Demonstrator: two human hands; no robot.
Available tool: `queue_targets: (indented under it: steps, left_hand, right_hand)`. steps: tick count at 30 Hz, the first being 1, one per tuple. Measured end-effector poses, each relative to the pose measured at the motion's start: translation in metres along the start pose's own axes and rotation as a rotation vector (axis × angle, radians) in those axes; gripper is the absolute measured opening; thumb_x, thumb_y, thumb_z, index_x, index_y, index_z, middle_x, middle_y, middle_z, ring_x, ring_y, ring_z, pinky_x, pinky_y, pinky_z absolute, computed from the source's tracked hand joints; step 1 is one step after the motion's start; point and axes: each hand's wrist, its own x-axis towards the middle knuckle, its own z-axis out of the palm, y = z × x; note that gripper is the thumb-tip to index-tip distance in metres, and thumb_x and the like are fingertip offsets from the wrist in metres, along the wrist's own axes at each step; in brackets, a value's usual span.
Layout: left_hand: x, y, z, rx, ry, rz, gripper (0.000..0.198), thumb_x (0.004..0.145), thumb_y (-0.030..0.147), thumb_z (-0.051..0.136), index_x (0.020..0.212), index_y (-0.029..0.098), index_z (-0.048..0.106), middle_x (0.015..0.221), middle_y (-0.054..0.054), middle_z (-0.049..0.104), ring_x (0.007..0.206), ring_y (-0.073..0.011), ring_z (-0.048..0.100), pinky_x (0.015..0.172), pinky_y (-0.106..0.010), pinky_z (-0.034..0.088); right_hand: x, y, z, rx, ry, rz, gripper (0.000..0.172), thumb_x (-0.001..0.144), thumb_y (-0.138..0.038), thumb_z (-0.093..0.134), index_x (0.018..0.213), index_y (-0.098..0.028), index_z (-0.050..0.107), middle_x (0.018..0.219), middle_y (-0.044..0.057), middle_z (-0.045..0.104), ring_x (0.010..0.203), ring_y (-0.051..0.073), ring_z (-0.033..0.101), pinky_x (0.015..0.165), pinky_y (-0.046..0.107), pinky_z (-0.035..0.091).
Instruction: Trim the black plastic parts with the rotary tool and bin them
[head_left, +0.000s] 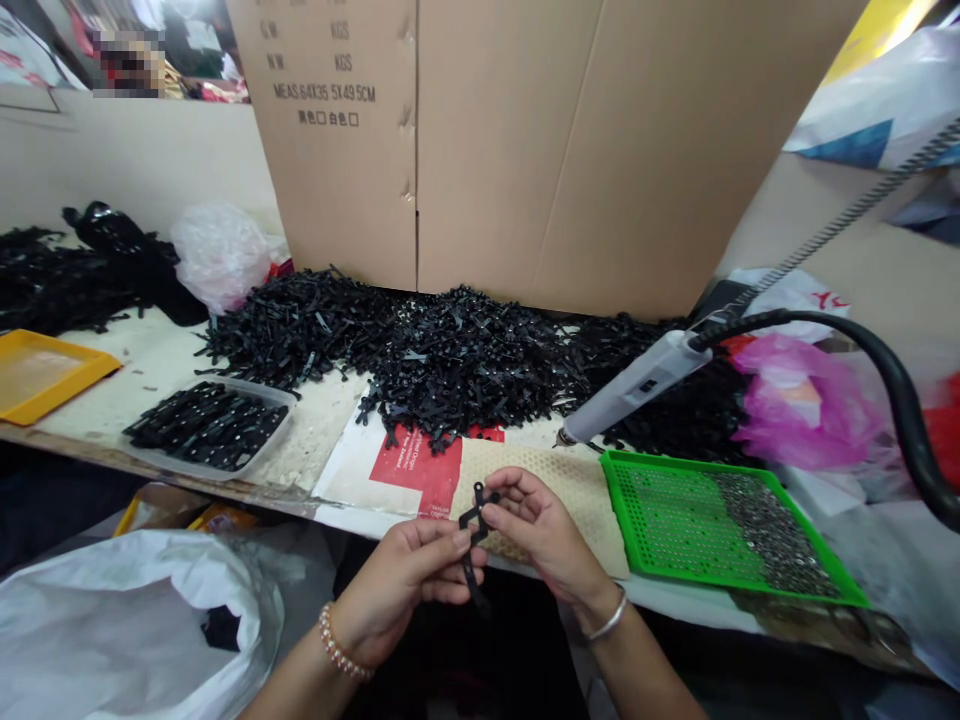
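My left hand (pixel 409 585) and my right hand (pixel 536 525) meet at the table's front edge, both pinched on a few thin black plastic strips (pixel 474 535) that cross each other. The strips stick up above my fingers and hang down below the left hand. Just behind my hands lies a beige perforated mat (pixel 570 480). A big heap of the same black plastic strips (pixel 450 350) covers the middle of the table.
A green tray (pixel 660 520) holding small metal screws sits at the right. A grey powered screwdriver (pixel 637 385) with a black hose hangs over it. A clear tray of black parts (pixel 210 425), a yellow tray (pixel 45 375), cardboard boxes (pixel 525 140) and a white bag (pixel 127 620) surround me.
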Motion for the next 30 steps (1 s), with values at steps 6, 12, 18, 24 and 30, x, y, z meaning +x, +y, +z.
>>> queue_targets:
  steps: [6,12,18,24,30]
  left_hand:
    - [0.006,-0.007,0.001,-0.199,0.275,0.149,0.042,0.059,0.018,0.086,0.095,0.016,0.065,0.075,-0.001,0.068,0.064,-0.0114,0.064,0.057,-0.02,0.056]
    - [0.008,-0.013,0.002,-0.359,0.227,0.114,0.021,0.069,0.011,0.079,0.087,0.011,0.069,0.085,-0.004,0.07,0.067,-0.0078,0.064,0.061,-0.014,0.055]
    - [0.01,-0.017,0.004,-0.434,0.179,0.046,0.015,0.066,0.008,0.08,0.078,0.011,0.071,0.079,-0.003,0.069,0.063,-0.0067,0.063,0.06,-0.014,0.054]
    - [0.008,-0.02,0.013,-0.371,0.068,-0.055,0.023,0.065,0.022,0.083,0.083,0.014,0.07,0.087,-0.005,0.072,0.075,-0.0138,0.067,0.068,-0.022,0.056]
    - [0.009,-0.019,0.03,-0.255,0.097,0.012,0.031,0.058,0.021,0.087,0.084,0.019,0.071,0.087,-0.001,0.073,0.075,-0.0118,0.067,0.066,-0.02,0.055]
  right_hand:
    - [-0.005,0.007,0.011,0.024,0.059,0.003,0.03,0.072,-0.035,0.081,0.089,-0.019,0.063,0.09,0.003,0.064,0.084,0.016,0.061,0.076,0.027,0.051]
    - [-0.018,0.02,0.023,0.006,0.087,-0.076,0.024,0.078,-0.037,0.077,0.09,-0.019,0.067,0.095,0.007,0.065,0.089,0.02,0.061,0.082,0.031,0.05]
    - [-0.033,0.024,0.017,-0.103,0.08,-0.204,0.015,0.082,-0.033,0.073,0.093,-0.023,0.073,0.095,0.007,0.062,0.093,0.02,0.06,0.081,0.029,0.052]
    - [-0.046,0.031,0.008,-0.297,0.173,-0.387,0.014,0.086,-0.025,0.068,0.1,-0.025,0.071,0.095,0.006,0.063,0.091,0.02,0.061,0.08,0.03,0.052]
    - [-0.054,0.031,0.005,-0.441,0.31,-0.538,0.013,0.087,-0.028,0.067,0.1,-0.026,0.07,0.093,0.005,0.058,0.089,0.02,0.059,0.077,0.03,0.052]
